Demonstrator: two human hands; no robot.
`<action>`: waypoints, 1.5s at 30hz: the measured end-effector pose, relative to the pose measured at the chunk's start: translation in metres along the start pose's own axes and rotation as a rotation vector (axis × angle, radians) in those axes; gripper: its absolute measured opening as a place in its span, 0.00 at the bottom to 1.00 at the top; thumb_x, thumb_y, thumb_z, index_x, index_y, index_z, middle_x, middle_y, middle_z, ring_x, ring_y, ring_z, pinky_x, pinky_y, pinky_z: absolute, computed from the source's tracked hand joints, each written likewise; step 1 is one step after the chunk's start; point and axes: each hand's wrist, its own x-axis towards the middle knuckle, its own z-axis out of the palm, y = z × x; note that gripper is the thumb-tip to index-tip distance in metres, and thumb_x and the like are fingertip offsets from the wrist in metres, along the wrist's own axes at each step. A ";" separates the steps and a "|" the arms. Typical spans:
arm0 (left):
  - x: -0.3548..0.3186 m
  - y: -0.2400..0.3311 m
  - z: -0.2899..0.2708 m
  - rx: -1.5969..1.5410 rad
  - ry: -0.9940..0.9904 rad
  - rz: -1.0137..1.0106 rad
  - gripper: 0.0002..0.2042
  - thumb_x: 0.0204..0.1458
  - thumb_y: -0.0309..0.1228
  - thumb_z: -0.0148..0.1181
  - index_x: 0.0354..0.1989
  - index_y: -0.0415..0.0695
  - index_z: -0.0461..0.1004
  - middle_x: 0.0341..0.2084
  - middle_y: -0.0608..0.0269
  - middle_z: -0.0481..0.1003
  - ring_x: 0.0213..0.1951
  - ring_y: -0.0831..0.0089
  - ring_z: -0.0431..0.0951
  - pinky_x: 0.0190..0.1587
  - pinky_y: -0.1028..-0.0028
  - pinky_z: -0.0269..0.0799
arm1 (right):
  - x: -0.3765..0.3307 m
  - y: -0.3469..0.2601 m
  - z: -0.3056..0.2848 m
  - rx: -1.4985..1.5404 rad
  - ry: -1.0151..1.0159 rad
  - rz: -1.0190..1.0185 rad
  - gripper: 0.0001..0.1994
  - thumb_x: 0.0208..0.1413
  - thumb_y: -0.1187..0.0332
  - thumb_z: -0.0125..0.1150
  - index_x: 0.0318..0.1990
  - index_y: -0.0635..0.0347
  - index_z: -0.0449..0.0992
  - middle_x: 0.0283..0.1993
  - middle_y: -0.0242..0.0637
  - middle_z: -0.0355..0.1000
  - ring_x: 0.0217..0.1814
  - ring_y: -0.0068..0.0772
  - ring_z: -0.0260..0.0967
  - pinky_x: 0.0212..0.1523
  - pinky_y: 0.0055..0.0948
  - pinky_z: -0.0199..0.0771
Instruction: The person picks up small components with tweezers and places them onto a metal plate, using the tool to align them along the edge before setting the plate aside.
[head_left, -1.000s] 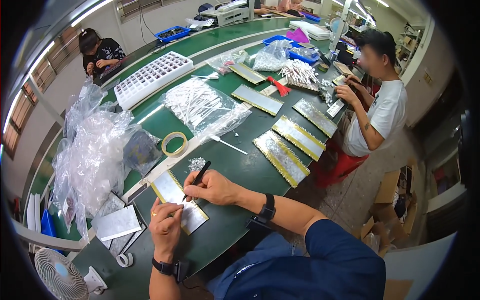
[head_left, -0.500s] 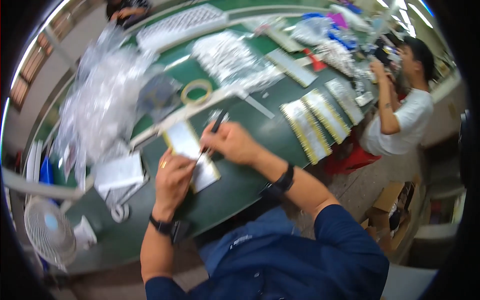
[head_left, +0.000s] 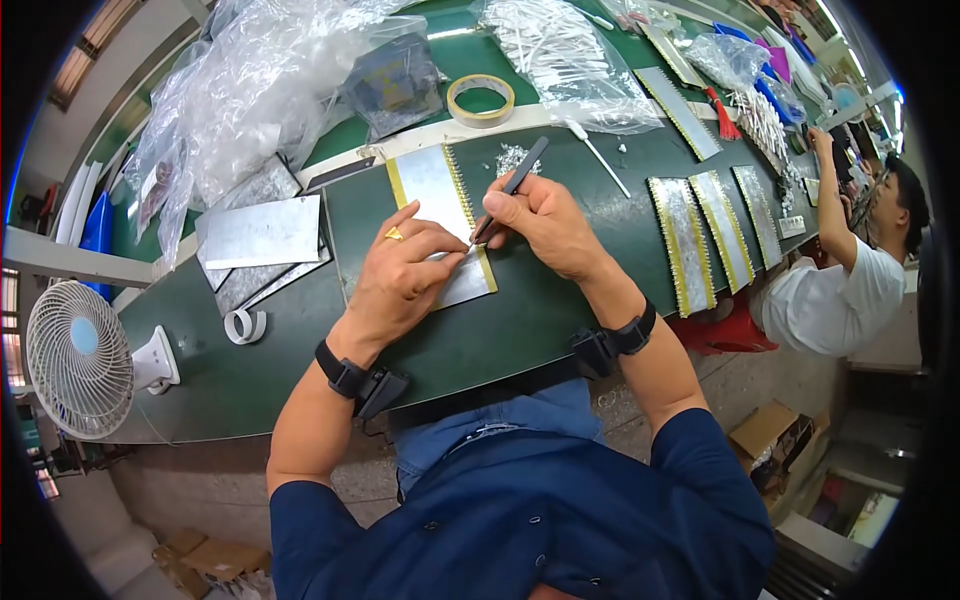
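Observation:
My right hand [head_left: 548, 225] holds black tweezers [head_left: 527, 166] between thumb and fingers, tips pointing down at the right edge of a flat metal plate [head_left: 425, 175]. Yellow tape runs along the plate's sides, and a row of small pieces lines its right edge. Across the lower part of the plate lies my left hand [head_left: 400, 272], a gold ring on one finger. Its thumb and index fingertips come together beside the tweezer tips; whatever they pinch is too small to make out. A pile of tiny whitish pieces [head_left: 513, 160] sits just beyond my right hand.
Several similar taped plates [head_left: 683, 245] lie at the right, near a person in white [head_left: 850, 290]. Bagged white sticks [head_left: 550, 50], a tape roll [head_left: 480, 102] and crumpled plastic [head_left: 260, 90] are behind. Stacked metal sheets [head_left: 265, 235] and a fan [head_left: 82, 350] stand left.
My view has shifted, so the table and plate appear higher and further right. Both hands stay together at the plate's right edge, the tweezers still in my right hand.

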 end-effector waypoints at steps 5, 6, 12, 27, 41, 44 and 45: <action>-0.001 0.001 0.000 0.020 -0.012 0.045 0.04 0.56 0.21 0.71 0.34 0.45 0.85 0.43 0.70 0.85 0.50 0.67 0.84 0.74 0.47 0.69 | 0.000 0.002 -0.001 0.001 -0.016 0.011 0.13 0.76 0.60 0.65 0.49 0.62 0.78 0.40 0.37 0.83 0.38 0.23 0.80 0.41 0.23 0.81; -0.001 0.001 -0.001 0.025 -0.012 0.055 0.04 0.55 0.21 0.71 0.34 0.46 0.84 0.43 0.70 0.84 0.51 0.67 0.84 0.74 0.48 0.69 | 0.000 0.002 -0.002 -0.009 -0.020 0.010 0.13 0.76 0.60 0.65 0.49 0.62 0.78 0.40 0.37 0.83 0.38 0.23 0.80 0.41 0.24 0.81; 0.000 0.001 0.002 0.025 -0.011 0.063 0.04 0.56 0.22 0.72 0.32 0.45 0.83 0.42 0.70 0.84 0.51 0.67 0.84 0.74 0.47 0.69 | 0.000 0.003 -0.003 -0.036 -0.027 0.005 0.13 0.76 0.60 0.65 0.49 0.62 0.79 0.40 0.36 0.83 0.38 0.23 0.80 0.41 0.23 0.81; 0.002 0.004 0.003 0.029 -0.001 0.063 0.08 0.56 0.22 0.73 0.27 0.44 0.79 0.41 0.70 0.85 0.50 0.67 0.84 0.74 0.48 0.70 | -0.001 0.002 -0.005 -0.078 -0.039 0.002 0.12 0.76 0.59 0.66 0.48 0.60 0.80 0.41 0.30 0.81 0.42 0.19 0.76 0.47 0.23 0.77; 0.000 0.002 0.003 0.034 -0.025 0.049 0.06 0.56 0.22 0.73 0.28 0.45 0.82 0.43 0.70 0.85 0.51 0.67 0.84 0.74 0.48 0.69 | 0.000 0.003 -0.005 -0.066 -0.039 -0.014 0.11 0.75 0.61 0.67 0.47 0.61 0.81 0.41 0.31 0.82 0.42 0.19 0.78 0.48 0.23 0.78; 0.003 0.004 0.001 0.013 -0.015 0.036 0.05 0.56 0.23 0.73 0.30 0.45 0.84 0.43 0.69 0.85 0.51 0.66 0.84 0.74 0.47 0.69 | 0.000 0.006 -0.013 -0.059 -0.033 -0.001 0.11 0.75 0.61 0.67 0.47 0.62 0.81 0.41 0.32 0.82 0.42 0.20 0.78 0.47 0.23 0.78; 0.004 0.006 0.000 -0.006 -0.001 0.025 0.04 0.56 0.23 0.73 0.31 0.45 0.84 0.44 0.69 0.85 0.51 0.66 0.83 0.74 0.47 0.69 | 0.001 0.007 -0.017 -0.048 -0.025 0.015 0.11 0.75 0.61 0.67 0.47 0.62 0.81 0.40 0.33 0.82 0.41 0.21 0.79 0.46 0.23 0.79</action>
